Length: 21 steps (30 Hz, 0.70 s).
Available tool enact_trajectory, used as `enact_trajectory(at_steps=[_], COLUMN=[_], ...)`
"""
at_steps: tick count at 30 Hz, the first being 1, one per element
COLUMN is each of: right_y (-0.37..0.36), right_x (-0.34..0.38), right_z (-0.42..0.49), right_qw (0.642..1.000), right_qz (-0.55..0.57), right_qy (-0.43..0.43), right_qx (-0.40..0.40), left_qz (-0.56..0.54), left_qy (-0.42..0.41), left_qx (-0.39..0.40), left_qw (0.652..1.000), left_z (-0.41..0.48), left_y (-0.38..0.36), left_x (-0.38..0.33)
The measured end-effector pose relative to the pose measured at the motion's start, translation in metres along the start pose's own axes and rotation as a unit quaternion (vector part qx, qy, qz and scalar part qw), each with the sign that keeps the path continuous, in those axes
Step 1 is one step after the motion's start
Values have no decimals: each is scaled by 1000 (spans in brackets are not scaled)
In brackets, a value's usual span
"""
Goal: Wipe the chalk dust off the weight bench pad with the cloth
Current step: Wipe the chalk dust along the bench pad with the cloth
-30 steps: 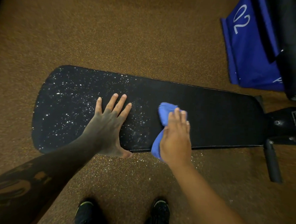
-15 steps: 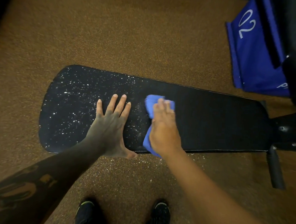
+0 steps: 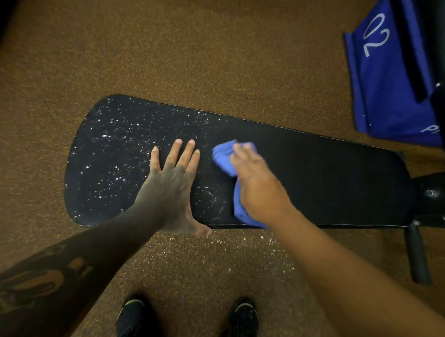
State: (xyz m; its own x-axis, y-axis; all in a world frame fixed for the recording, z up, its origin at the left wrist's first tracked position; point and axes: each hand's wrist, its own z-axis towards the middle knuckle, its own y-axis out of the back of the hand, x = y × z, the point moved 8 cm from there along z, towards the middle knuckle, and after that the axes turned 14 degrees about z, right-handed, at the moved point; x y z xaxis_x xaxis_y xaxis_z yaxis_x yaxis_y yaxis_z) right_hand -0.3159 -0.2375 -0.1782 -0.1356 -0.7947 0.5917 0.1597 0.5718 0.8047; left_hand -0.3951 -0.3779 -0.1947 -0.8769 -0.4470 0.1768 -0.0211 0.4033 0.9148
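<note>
The brown speckled floor (image 3: 197,49) fills most of what I see below me, and a scatter of white chalk flecks lies on it just in front of the bench's near edge. Across it runs the black bench pad (image 3: 332,180), long and flat, its rounded end to my left and its narrower end meeting the black metal frame (image 3: 438,194) on my right. A blue panel (image 3: 385,82) with a white "02" on it stands at the far right, partly behind dark equipment. The left part of the pad is thick with white chalk dust (image 3: 113,146); the right part looks clean and dark.

My left hand (image 3: 173,181) lies flat on the pad, palm down, fingers straight and slightly spread, gripping nothing, with the thumb hanging off the near edge. My right hand (image 3: 256,186) sits just beside it, pressed palm down on the blue cloth (image 3: 223,155), fingers stretched over the cloth rather than curled round it. The cloth is bunched under that hand, showing past my fingertips and again below my wrist at the pad's near edge. It rests about where dusty meets clean.

My two black shoes (image 3: 240,323) stand on the floor at the bottom of the view.
</note>
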Motion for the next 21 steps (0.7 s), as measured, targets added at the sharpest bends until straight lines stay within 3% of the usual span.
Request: enact_trajectory(at_steps=[3, 5, 7, 9, 14, 18, 21], right_y=[16, 2, -20, -19, 4, -19, -20], right_x=[-28, -3, 24, 21, -16, 26, 23], right_z=[12, 7, -10, -13, 25, -7, -20], right_qw=[983, 991, 1000, 1000, 982, 999, 1000], right_qz=[11, 19, -1, -8, 30, 10, -22], right_qy=[-160, -108, -8, 11, -174, -47, -13], right_qx=[-87, -78, 3, 25, -73, -11, 16], left_qz=[4, 12, 13, 17, 13, 24, 19], left_qy=[-3, -3, -2, 0, -5, -3, -1], left_qx=[5, 4, 1, -2, 1, -3, 0], left_qw=[1000, 1000, 1000, 1000, 1000, 1000, 1000], left_z=[1, 1, 1, 0, 1, 0, 0], left_y=[-1, -2, -2, -2, -2, -3, -3], left_x=[1, 0, 0, 1, 2, 1, 2])
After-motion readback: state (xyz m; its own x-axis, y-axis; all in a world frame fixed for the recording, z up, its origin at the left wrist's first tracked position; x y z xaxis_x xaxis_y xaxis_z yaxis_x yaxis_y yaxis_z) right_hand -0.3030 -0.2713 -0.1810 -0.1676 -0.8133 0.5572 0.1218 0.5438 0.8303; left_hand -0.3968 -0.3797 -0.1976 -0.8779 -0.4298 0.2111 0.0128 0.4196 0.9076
